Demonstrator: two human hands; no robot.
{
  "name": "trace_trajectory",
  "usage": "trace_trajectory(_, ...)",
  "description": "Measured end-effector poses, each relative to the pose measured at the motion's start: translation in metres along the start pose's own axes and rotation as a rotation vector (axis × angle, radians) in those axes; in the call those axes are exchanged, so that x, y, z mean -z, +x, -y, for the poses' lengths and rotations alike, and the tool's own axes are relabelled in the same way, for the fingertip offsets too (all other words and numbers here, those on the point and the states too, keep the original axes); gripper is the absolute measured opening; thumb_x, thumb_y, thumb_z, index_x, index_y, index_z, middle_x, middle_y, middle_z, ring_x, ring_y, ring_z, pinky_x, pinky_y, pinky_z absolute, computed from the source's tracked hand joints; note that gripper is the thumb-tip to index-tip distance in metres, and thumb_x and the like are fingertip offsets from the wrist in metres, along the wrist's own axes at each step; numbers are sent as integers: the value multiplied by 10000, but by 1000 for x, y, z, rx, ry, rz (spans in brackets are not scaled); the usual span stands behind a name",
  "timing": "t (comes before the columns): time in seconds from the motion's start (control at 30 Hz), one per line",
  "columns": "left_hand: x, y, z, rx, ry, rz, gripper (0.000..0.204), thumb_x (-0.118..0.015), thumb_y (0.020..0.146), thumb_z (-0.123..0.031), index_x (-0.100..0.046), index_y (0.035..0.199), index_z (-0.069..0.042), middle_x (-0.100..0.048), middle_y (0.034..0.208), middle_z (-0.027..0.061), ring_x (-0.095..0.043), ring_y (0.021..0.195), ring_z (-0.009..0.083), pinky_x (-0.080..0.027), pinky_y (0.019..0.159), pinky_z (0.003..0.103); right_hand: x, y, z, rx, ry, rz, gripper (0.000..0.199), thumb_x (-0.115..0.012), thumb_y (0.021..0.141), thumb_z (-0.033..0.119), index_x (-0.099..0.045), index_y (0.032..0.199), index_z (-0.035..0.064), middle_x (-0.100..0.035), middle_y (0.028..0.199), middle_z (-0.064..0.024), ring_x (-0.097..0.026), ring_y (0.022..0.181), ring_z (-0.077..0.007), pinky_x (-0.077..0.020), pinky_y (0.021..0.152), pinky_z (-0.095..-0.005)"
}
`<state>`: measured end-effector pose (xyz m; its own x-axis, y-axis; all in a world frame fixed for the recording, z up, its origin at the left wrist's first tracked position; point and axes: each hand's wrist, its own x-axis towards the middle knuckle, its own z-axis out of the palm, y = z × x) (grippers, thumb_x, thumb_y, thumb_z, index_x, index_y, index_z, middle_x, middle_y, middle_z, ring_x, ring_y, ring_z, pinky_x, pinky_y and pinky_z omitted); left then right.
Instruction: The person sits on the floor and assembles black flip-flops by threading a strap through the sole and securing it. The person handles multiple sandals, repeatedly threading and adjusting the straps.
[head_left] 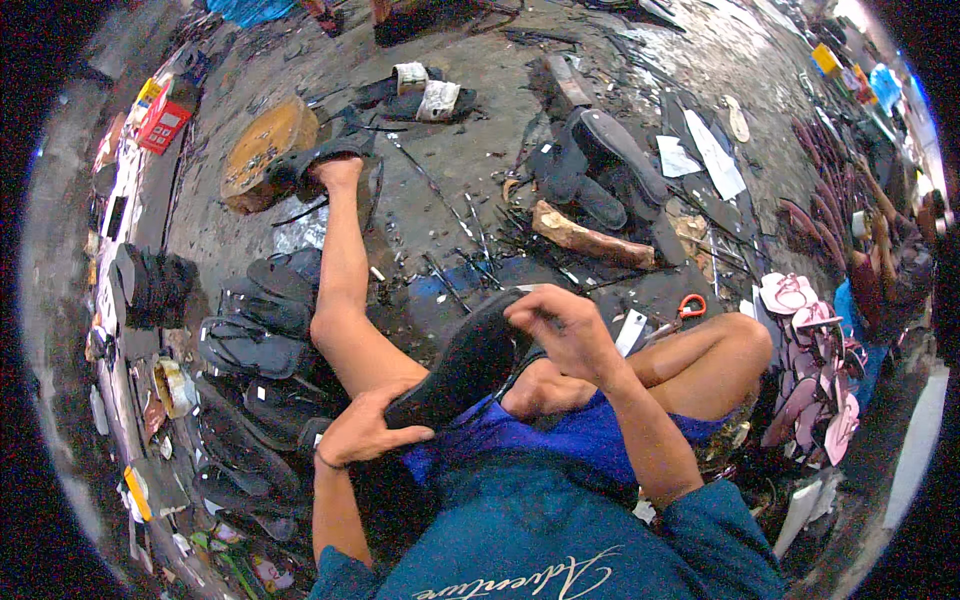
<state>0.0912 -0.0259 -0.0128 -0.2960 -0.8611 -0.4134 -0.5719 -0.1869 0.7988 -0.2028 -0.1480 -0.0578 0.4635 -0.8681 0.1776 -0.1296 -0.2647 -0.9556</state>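
Observation:
Across my lap lies a black sandal (462, 365), tilted with one end up to the right. My left hand (365, 430) grips its lower end, thumb stretched along the near side. At the upper end, the bent fingers of my right hand (568, 330) close on the edge; the fingertips partly hide what they pinch. My bare foot shows behind the sandal. Scissors with red-orange handles (691, 306) lie just beyond my right knee, beside a small white rectangular piece (631, 332).
Black sandals (255, 340) are heaped on my left, pink flip-flops (812, 340) on my right. Ahead are a round wooden block (265, 150), white-strapped slides (420, 95), dark soles (620, 150), a wood chunk (590, 236) and scattered scraps. Another person (885, 240) sits at far right.

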Motion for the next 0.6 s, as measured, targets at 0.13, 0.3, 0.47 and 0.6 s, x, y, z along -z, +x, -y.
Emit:
trace_trajectory(0.13, 10, -13, 0, 165, -187, -217, 509, -879, 723, -140, -654, 1151, 16, -716, 1036, 68, -666, 955, 151, -515, 887, 304, -2, -8, 0, -434, 756, -478, 292, -548, 1030, 268, -641, 1195, 45, -627, 913, -12, -641, 845, -137, -540, 772, -294)
trace_trajectory(0.3, -20, -7, 20, -136, -1074, -943, 466, -727, 784, 44, -605, 1233, 15, -683, 1078, 97, -669, 961, 212, -532, 891, 356, -13, -15, 0, -578, 769, -447, 333, -623, 986, 206, -596, 1275, 42, -606, 909, -14, -617, 789, -126, -512, 718, -243)
trace_trajectory(0.47, -54, 4, -15, 303, -475, -729, 418, -782, 809, -132, -628, 1186, -40, -685, 1113, 74, -661, 959, 186, -518, 908, 373, -46, -41, 33, -119, -180, 21, 217, -730, 857, 97, -719, 1070, 56, -648, 941, -106, -646, 785, -240, -517, 692, -319)
trace_trajectory(0.6, -47, 8, -39, 166, -504, -449, 343, -794, 800, -125, -654, 1097, -26, -707, 1039, 56, -668, 933, 180, -529, 871, 355, -47, -47, 41, -141, -226, 56, 189, -742, 852, 101, -712, 1029, 42, -645, 880, -122, -651, 795, -266, -526, 713, -345)
